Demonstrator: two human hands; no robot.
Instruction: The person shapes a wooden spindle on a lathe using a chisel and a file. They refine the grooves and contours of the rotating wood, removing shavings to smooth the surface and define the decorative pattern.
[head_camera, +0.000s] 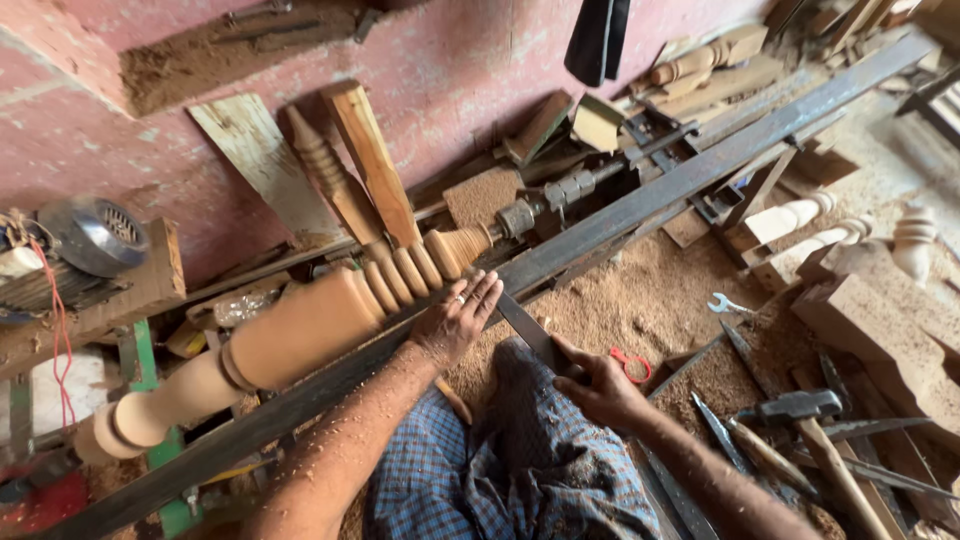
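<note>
A long turned wooden spindle (300, 330) with beads and a tapered end sits in a lathe, blurred as it spins. My left hand (455, 318) rests flat on the long metal tool rest bar (640, 205), pressing down the blade of a flat chisel (525, 330) whose tip points at the beaded part. My right hand (600, 385) grips the chisel's rear end, low over my lap. My checked blue cloth (520, 470) covers my legs below.
A hammer (800, 410) and several chisels (745, 440) lie on sawdust at right. Finished pale turned legs (800, 220) lie at far right. A motor (95, 235) sits on a wooden block at left. Planks lean on the pink wall (470, 60).
</note>
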